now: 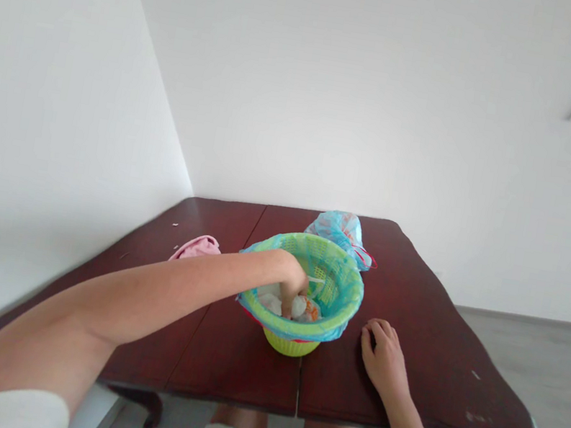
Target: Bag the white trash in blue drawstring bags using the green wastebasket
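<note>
A green plastic basket lined with a thin blue plastic bag stands on the table. My left hand reaches down inside it, fingers bent and pointing at the bottom. They press together among white crumpled pieces and a white wrapper with orange print; what they grip is hidden. To the right of the basket, my right hand lies on the tabletop with thumb and fingers apart, holding nothing.
Behind the basket sits a filled blue plastic bag with a red drawstring. A pink cloth item lies left, partly behind my left forearm. The dark red wooden table has curved edges and stands by white walls.
</note>
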The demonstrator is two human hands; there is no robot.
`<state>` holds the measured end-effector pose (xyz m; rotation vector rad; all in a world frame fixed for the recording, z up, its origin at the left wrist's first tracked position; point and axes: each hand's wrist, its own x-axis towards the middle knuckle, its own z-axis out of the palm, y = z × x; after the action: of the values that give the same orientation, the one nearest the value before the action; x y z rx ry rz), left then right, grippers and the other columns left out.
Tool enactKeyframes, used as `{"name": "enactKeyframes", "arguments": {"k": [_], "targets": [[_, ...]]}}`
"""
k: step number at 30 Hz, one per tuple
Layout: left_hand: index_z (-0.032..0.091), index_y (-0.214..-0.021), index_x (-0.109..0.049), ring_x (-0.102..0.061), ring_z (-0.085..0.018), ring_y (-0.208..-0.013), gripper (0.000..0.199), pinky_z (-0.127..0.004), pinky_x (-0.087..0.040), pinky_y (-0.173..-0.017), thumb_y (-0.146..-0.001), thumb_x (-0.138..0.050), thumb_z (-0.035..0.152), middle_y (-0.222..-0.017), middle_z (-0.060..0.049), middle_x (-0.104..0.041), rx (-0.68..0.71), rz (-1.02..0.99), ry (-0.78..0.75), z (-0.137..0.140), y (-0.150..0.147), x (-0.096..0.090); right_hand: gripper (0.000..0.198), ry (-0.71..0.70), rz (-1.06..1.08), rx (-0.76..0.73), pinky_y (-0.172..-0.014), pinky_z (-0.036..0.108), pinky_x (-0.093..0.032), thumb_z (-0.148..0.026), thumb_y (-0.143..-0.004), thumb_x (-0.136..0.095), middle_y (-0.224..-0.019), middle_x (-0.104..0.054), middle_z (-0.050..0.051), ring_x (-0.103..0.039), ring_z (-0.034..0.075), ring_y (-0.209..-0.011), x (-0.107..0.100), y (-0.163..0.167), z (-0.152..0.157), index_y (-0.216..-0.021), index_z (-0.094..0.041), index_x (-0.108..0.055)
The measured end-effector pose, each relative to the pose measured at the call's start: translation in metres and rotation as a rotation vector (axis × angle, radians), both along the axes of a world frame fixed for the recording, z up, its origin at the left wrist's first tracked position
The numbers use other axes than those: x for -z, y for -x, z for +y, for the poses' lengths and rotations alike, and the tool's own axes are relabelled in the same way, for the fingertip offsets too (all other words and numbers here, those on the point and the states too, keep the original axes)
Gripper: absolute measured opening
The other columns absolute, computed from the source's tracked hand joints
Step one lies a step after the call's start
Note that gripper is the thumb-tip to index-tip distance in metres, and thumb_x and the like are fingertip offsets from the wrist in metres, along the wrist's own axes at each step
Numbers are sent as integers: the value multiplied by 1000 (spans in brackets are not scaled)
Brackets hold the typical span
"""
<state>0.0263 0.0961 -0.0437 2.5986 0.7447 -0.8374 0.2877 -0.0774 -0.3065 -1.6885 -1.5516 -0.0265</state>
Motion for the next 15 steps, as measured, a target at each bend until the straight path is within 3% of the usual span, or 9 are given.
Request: {"name": "enactKeyframes", "arguments": {"k": [2, 5, 7, 10, 13, 15], "targets": [[29, -126, -94, -81, -37, -105, 66, -44, -63, -97, -67, -108, 56, -120, -9, -92, 34, 65, 11, 0, 7, -21, 24, 1, 0, 4, -108, 58, -58, -39, -119, -54, -122, -78, 14, -71, 37, -117, -1, 1, -1, -105, -29, -70], [34, -154, -82, -80, -35, -116, 92, -36, -58, -92, -74, -101, 75, -141, -9, -87, 53, -52, -27, -6, 26, -52, 23, 7, -2, 9, -107, 56, -58, -38, -119, -55, -123, -79, 14, -71, 37, -116, -3, 2, -2, -105, -29, -71], [34, -152, -83, -79, -32, -111, 87, -34, -53, -84, -80, -96, 81, -136, -9, -87, 57, -155, -74, -11, 41, -67, 22, 10, -4, 11, -105, 55, -58, -37, -118, -55, -122, -79, 13, -72, 37, -115, -4, 3, -2, -104, -30, -70], [32, -136, -87, -76, -28, -96, 61, -34, -47, -78, -92, -88, 74, -117, -7, -87, 2, -270, -208, -23, 60, -78, 23, 9, -5, 13, -104, 54, -58, -37, -118, -55, -121, -79, 13, -71, 37, -114, -6, 4, -3, -102, -30, -70], [31, -127, -89, -74, -28, -84, 44, -37, -46, -77, -102, -78, 66, -101, -5, -87, -75, -227, -288, -35, 69, -81, 23, 9, -23, 10, -104, 55, -58, -37, -118, -55, -121, -78, 14, -70, 37, -112, -5, 4, -2, -103, -30, -70], [30, -126, -90, -75, -29, -83, 42, -38, -46, -76, -105, -73, 61, -103, -7, -89, -61, -144, -276, -41, 69, -79, 23, 13, -42, 10, -104, 56, -58, -37, -118, -55, -121, -78, 14, -70, 37, -111, -3, 3, -2, -103, -30, -71]]}}
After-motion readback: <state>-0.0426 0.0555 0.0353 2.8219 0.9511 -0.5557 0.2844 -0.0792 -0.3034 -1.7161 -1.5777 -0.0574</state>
